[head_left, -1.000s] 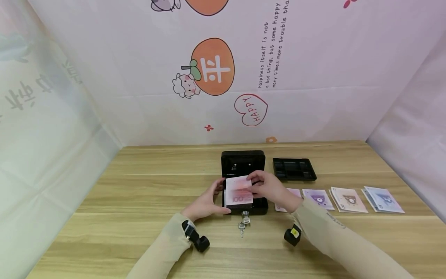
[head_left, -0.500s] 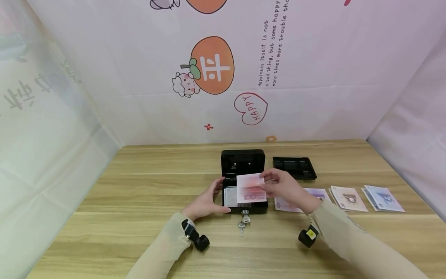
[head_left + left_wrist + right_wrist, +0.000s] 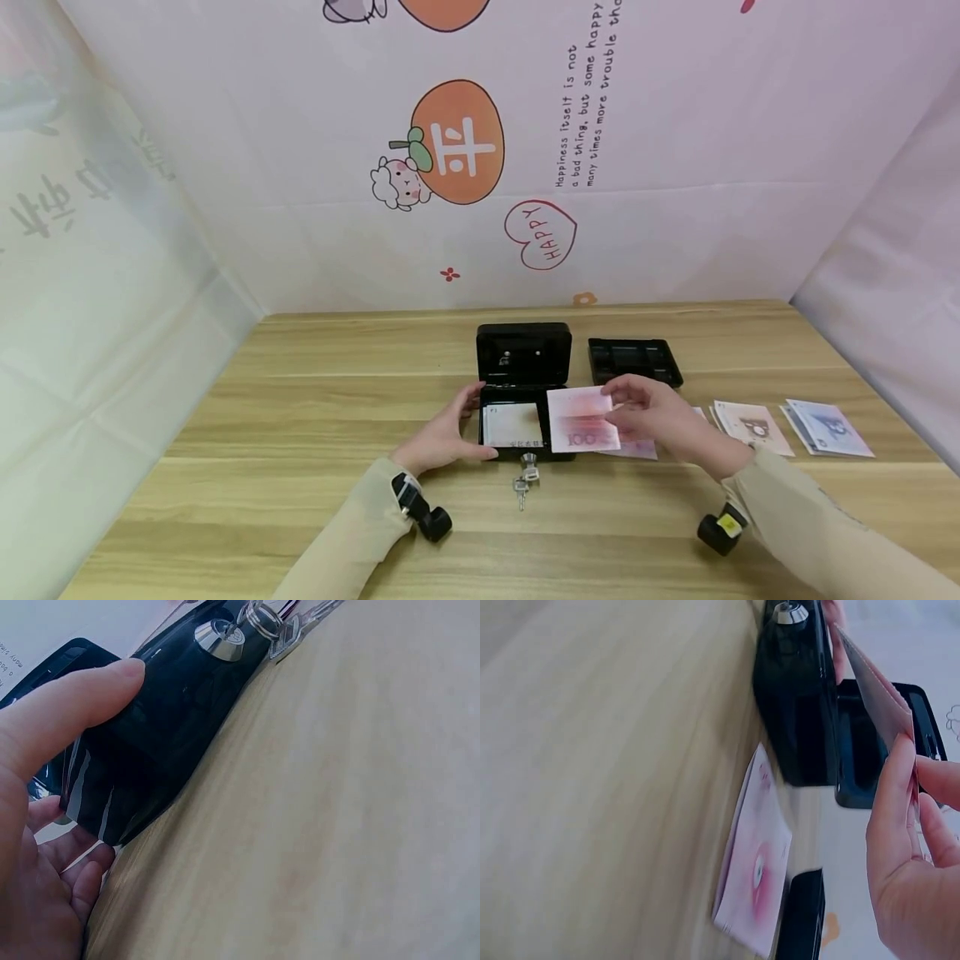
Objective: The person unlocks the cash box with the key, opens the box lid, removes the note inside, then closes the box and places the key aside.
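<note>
"What do the hands have right now?"

"On my feed the right hand (image 3: 663,421) pinches a pink note (image 3: 585,417) by its right edge. The left hand (image 3: 442,437) grips the left front corner of the cash box (image 3: 161,720), thumb along the front, fingers round the side."

"Where's the note, exactly?"

"In the head view it overlaps the box's right end and part of the pink stack (image 3: 754,866). From the right wrist I see it raised, apart from that stack and from the desk (image 3: 360,517)."

"One sheet?"

"I can't say. The wrist camera catches it nearly edge-on and soft, so it could be several."

"How would you handle it?"

"I'd pinch lightly but evenly, so the paper doesn't buckle, and carry it fairly level. The free left edge will probably flex, so I'd lift it well over the rim and go slowly. I'd have the left hand just steady the box; a hard push might slide it."

"Anything to mind nearby?"

"The pale note (image 3: 512,423) lying in the box, which a low pass could drag, and the keys (image 3: 521,490) just in front. I'd also watch the purple stack (image 3: 700,411), mostly hidden by the right hand, before lowering anything."
</note>
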`<action>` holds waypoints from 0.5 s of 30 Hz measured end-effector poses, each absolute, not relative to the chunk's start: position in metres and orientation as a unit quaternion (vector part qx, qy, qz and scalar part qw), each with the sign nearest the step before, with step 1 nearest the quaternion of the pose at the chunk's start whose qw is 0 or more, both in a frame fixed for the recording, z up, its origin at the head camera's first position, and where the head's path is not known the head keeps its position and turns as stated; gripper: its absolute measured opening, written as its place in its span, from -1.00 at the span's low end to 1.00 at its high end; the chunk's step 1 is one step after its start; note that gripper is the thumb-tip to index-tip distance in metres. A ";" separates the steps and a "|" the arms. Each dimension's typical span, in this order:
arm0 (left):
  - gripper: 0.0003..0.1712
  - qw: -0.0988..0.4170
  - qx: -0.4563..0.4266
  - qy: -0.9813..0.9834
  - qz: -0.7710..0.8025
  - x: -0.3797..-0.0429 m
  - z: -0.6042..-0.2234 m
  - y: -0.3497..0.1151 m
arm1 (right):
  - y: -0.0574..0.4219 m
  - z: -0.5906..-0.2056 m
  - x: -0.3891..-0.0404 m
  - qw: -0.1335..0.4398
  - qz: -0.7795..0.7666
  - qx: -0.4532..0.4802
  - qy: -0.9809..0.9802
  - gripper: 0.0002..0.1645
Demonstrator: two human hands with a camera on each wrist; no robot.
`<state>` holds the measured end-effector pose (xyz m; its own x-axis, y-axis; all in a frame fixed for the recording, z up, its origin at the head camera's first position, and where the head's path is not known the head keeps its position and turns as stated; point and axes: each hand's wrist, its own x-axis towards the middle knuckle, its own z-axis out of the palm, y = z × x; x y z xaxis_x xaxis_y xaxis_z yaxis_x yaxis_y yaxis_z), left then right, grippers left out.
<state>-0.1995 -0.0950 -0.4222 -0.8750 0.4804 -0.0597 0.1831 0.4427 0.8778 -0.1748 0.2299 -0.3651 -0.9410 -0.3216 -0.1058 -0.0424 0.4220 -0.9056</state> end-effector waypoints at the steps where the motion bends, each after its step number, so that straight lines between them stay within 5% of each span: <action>1: 0.19 0.151 0.199 0.836 0.489 -0.200 -0.422 -0.095 | 0.233 -0.366 -0.174 0.132 -0.524 -0.114 0.834 -0.51; 15: 0.19 0.153 0.200 0.834 0.492 -0.202 -0.427 -0.096 | 0.270 -0.381 -0.151 0.173 -0.534 -0.134 0.817 -0.52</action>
<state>-0.2022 -0.0960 -0.4270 -0.8735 0.4832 -0.0588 0.1824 0.4369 0.8808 -0.1510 0.2704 -0.3807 -0.9048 -0.4026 -0.1391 -0.0338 0.3934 -0.9187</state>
